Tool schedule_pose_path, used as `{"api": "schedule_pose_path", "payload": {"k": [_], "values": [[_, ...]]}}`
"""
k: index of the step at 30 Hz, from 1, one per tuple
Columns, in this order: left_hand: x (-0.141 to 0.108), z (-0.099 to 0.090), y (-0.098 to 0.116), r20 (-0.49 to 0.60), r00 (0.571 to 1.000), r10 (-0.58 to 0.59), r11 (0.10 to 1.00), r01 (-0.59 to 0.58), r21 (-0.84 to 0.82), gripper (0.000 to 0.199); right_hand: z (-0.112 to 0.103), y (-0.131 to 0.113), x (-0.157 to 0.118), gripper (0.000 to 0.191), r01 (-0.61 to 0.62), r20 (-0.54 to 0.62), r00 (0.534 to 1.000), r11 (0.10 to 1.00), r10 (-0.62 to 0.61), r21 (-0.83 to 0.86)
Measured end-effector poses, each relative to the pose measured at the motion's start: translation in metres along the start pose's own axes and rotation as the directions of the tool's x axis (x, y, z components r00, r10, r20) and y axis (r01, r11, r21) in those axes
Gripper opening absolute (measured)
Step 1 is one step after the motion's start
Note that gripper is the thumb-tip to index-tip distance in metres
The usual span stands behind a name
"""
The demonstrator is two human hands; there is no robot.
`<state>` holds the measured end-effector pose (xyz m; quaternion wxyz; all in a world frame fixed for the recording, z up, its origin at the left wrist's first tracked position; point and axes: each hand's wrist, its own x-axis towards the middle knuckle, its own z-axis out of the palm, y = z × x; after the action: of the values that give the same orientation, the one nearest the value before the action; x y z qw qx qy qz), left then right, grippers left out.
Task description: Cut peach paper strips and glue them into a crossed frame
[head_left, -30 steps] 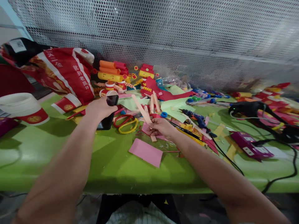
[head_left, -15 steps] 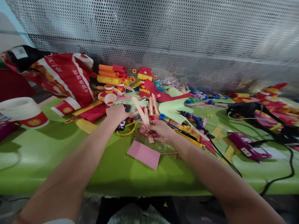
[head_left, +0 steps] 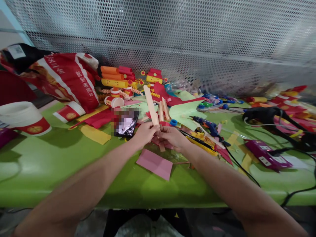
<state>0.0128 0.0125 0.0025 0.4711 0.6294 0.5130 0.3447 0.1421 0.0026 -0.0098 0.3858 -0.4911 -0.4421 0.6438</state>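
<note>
A long pale paper strip point(head_left: 151, 103) stands up at a slant between my two hands. My left hand point(head_left: 145, 134) pinches it near its lower end. My right hand point(head_left: 171, 136) grips the same end from the other side, and the fingertips of both hands meet. Just behind them, shorter pale folded strips point(head_left: 163, 110) stand upright. A phone point(head_left: 128, 123) with a lit screen lies left of my left hand. On the green table point(head_left: 118, 184), nearer to me than my hands, is a pink paper rectangle point(head_left: 155, 164).
Paper cups point(head_left: 70, 112) and a red bag point(head_left: 71, 79) are on the left. Paper figures point(head_left: 115, 82) stand at the back. A glue gun point(head_left: 207, 126), its cord, yellow cutter point(head_left: 203, 146) and purple power strip point(head_left: 266, 154) lie on the right. A perforated metal screen point(head_left: 172, 39) rises behind.
My left hand has moved right, away from the phone, and has taken hold of the strip beside my right hand. The strip now stands more upright.
</note>
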Motion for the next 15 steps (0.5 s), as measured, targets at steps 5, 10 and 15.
{"api": "schedule_pose_path", "payload": {"k": [5, 10, 15], "values": [[0.004, 0.0, -0.002, 0.053, 0.998, -0.046, 0.987, 0.054, -0.15, 0.025, -0.004, -0.004, -0.003, 0.037, 0.052, 0.063, 0.997, 0.976, -0.039, -0.212], [0.001, 0.003, -0.002, 0.257, 0.946, -0.196, 0.955, 0.243, -0.17, 0.025, -0.007, -0.015, -0.016, 0.037, 0.232, 0.322, 0.945, 0.809, -0.056, -0.54], [-0.003, 0.012, -0.002, 0.207, 0.962, -0.18, 0.98, 0.192, -0.042, 0.024, 0.005, -0.026, -0.033, 0.037, 0.468, 0.316, 0.867, 0.41, -0.385, -0.783]]}}
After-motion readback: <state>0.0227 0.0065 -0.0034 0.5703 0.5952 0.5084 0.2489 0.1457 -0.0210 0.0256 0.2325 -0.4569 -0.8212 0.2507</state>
